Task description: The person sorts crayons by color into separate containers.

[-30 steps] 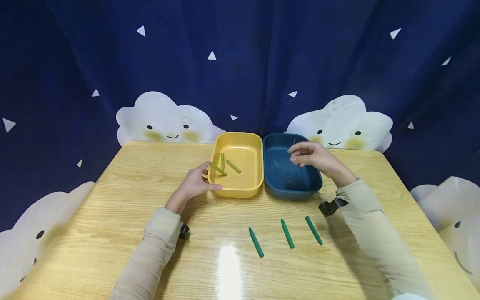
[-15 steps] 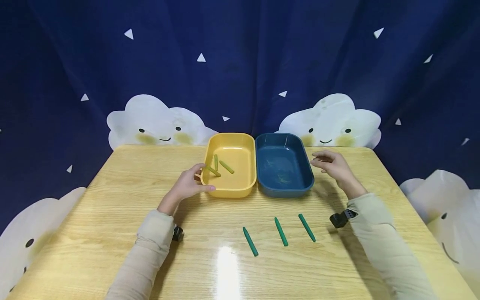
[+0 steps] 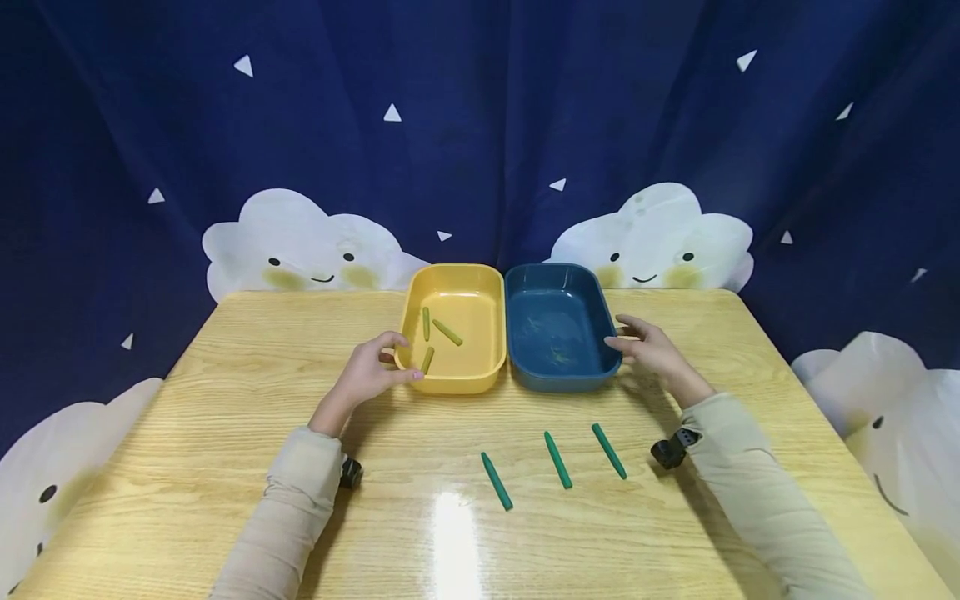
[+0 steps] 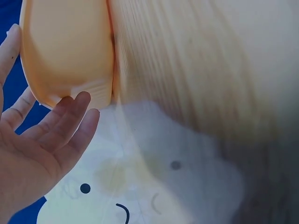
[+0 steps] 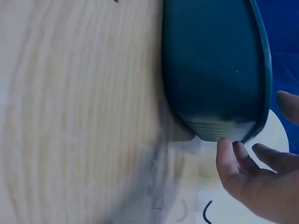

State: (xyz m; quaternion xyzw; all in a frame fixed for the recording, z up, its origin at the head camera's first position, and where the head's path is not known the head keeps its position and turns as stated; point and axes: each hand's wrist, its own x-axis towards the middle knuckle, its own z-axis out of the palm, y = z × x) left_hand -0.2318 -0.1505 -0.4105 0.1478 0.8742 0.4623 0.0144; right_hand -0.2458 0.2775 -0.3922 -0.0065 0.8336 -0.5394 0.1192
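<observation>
Wood-grain table (image 3: pixel 225 433), pale and glossy, backed by a dark blue curtain (image 3: pixel 480 125) printed with white clouds and triangles. Two oblong plastic trays sit side by side at the table's far middle, touching: yellow tray (image 3: pixel 452 327) on the left, blue tray (image 3: pixel 557 325) on the right. Left hand (image 3: pixel 371 372) cups the yellow tray's near-left corner, thumb along the near wall, fingers curled up to the rim; the left wrist view shows the fingertips (image 4: pixel 79 105) close together against the tray's outer wall. Right hand (image 3: pixel 647 348) rests at the blue tray's right rim, fingers relaxed and slightly spread, tips at the wall. Three olive-green sticks (image 3: pixel 442 333) lie loose inside the yellow tray. Three dark green sticks (image 3: pixel 557 459) lie on the table nearer the person, spaced apart, roughly parallel.
</observation>
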